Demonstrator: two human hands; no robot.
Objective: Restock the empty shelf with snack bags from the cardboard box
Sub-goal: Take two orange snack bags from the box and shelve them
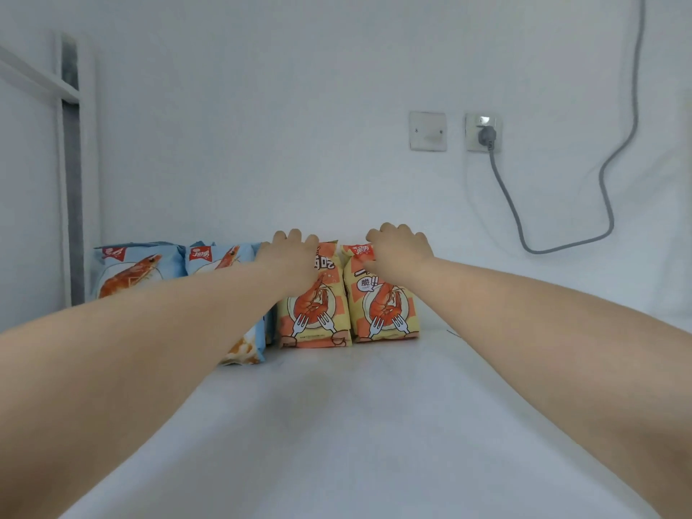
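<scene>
Shelf [374,425] partly filled

Four snack bags stand in a row: blue bags [138,271] at 10 o'clock, left yellow bag [314,316] and right yellow bag [385,312] near 12. Left hand [290,252] seems to grip the first yellow top and right hand [397,249] the second, with the hands apart. More bags should fit toward 2 o'clock. No box shows.

A plain white wall [262,125] fills the frame under soft, cool, even light. Right of centre it carries a blank white square cover plate [427,131] and, just beside it, a white socket [472,141] holding a grey plug [487,136]; its grey cable [634,106] loops down, then climbs to the upper right corner. At far left stands a white upright post with a grey strip [73,200], below it the white shelf board [355,425]
</scene>
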